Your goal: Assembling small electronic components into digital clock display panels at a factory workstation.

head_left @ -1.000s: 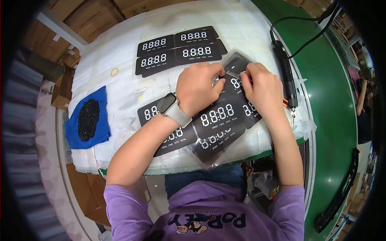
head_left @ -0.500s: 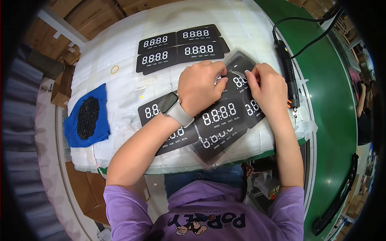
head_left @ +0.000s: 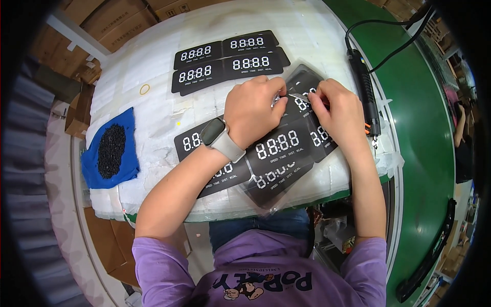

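And here we are: left hand [head_left: 255, 108] pinched narrow on what looks like crinkled clear film [head_left: 276, 100], right hand [head_left: 335, 111] pinched too, gripping a thin pale pointed piece [head_left: 296, 96]; tool or film, I can't tell! The dark printed panels [head_left: 279, 145] lie beneath and between the hands, spreading bodyward, with the middle one nearer the left. Its long axis slants, rising toward the right hand. Watch the edges: a clear bag's corner [head_left: 271, 209] comes down bodyward to about the bench's [head_left: 153, 64] front edge, and a black power screwdriver [head_left: 363, 84] stands just beside the right hand, tight there. More room left of the left hand, out toward the blue cloth [head_left: 128, 153]; beyond that hand sit more panels [head_left: 249, 63].
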Available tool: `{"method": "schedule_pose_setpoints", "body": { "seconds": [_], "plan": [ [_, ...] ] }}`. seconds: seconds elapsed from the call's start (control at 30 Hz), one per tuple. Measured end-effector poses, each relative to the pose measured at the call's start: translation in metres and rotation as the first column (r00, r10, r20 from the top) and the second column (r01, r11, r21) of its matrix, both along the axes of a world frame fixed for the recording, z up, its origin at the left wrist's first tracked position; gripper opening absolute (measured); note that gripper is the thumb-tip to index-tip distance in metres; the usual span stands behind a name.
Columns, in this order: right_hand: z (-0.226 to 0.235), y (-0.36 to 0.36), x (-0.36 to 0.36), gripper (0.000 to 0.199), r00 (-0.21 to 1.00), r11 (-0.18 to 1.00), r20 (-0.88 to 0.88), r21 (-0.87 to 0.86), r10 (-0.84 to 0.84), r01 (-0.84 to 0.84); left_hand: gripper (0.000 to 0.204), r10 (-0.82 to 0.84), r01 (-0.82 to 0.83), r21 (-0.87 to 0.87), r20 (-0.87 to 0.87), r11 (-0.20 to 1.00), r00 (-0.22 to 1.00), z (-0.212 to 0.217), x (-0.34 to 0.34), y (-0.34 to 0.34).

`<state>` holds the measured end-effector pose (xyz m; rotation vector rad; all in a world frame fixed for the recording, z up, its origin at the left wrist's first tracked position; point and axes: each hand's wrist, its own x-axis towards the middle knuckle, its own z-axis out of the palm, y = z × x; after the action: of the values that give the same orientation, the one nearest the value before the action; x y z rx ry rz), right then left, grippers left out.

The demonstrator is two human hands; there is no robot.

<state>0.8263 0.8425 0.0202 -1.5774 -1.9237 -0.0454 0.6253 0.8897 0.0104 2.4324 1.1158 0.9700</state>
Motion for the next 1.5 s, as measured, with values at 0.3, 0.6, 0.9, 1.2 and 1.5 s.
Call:
{"method": "schedule_pose_setpoints", "body": {
  "seconds": [0.3,0.6,0.9,1.2,1.5],
  "plan": [
    [-0.003,-0.002,0.0,0.015,0.993,0.992,-0.017,0.053,0.114,-0.113,0.017,-0.05,0.05,0.016,-0.019,0.999,0.999,0.002,0.0,-0.003],
    [0.005,-0.01,-0.006,0.016,0.978,0.968,0.113,0.162,0.174,-0.191,0.008,-0.074,0.078,-0.031,0.096,0.996,0.993,0.0,-0.002,0.001],
    [0.004,-0.009,-0.002,0.014,0.998,0.996,-0.017,0.062,0.063,-0.062,0.005,0.0,0.023,0.142,-0.157,0.99,0.988,-0.003,0.007,0.001],
    [0.025,-0.002,-0.01,0.029,0.834,0.913,-0.548,-0.368,-0.06,-0.176,0.006,-0.117,0.122,0.186,-0.037,0.975,0.992,0.015,-0.004,-0.02],
    [0.026,0.008,0.007,0.018,0.904,0.968,-0.422,-0.247,-0.069,-0.042,0.009,-0.475,0.469,0.251,-0.042,0.847,0.879,0.052,-0.054,-0.027]
  ]
}}
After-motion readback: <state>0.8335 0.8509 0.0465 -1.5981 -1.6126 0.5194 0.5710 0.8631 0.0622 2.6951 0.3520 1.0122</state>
